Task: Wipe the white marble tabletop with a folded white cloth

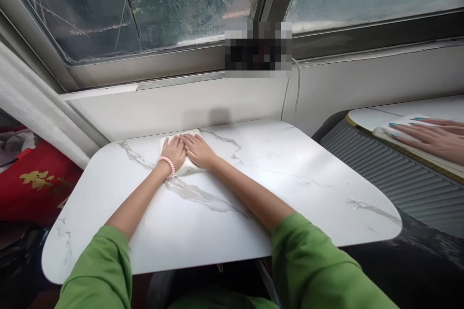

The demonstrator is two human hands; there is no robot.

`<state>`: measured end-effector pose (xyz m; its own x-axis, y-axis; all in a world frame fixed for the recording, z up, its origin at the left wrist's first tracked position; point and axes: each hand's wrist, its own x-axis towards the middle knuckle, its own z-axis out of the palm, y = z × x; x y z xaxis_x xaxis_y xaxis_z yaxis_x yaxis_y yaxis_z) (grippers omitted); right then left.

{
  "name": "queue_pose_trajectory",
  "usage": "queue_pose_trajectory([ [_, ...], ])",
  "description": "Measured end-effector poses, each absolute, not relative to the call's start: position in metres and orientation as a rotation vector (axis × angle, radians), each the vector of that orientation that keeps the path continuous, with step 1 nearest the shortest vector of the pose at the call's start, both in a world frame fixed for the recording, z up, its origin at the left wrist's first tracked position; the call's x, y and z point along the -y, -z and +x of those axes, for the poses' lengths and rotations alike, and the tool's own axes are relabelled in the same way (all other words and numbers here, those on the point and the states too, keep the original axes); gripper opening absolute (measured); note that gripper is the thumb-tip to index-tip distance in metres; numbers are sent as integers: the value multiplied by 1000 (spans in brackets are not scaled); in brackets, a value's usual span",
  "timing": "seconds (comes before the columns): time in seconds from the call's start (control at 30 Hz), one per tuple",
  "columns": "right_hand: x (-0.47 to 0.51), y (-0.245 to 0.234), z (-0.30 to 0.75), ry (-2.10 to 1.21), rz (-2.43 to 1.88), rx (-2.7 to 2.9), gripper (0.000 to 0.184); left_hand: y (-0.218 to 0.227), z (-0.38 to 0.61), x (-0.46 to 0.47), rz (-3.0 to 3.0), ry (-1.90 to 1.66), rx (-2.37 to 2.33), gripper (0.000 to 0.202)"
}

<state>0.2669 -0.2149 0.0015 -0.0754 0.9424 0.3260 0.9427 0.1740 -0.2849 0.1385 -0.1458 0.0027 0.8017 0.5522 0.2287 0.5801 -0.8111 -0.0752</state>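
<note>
Near the far edge of a white marble-patterned table (pixel 203 241) lies a flat off-white cloth (pixel 188 167). My left hand (pixel 174 152), with a pink coiled band on its wrist, presses flat on the cloth's left part. Beside it, my right hand (pixel 198 149) also lies flat on the cloth, its fingertips touching or slightly overlapping the left hand's fingers. Both hands have their fingers stretched out, and neither grips the cloth. The part of the cloth under the palms is hidden.
Behind the table run a white wall and a window frame (pixel 152 65). A red bag (pixel 36 183) and a pale curtain (pixel 39 101) are at the left. At the right, another person's hands (pixel 435 137) rest on a white cloth on a second table (pixel 398 115).
</note>
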Motion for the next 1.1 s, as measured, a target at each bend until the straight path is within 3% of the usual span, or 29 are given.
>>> queue_pose_trajectory([
  [0.57,422,2,242,115,-1725,2161,70,-16,101,335,-3140,284,489,56],
  [0.77,430,1,244,22,-1743,2100,73,-20,101,333,-3279,310,495,53],
  [1.1,364,14,278,-83,-2053,1768,57,-15,148,281,-3193,253,580,52],
])
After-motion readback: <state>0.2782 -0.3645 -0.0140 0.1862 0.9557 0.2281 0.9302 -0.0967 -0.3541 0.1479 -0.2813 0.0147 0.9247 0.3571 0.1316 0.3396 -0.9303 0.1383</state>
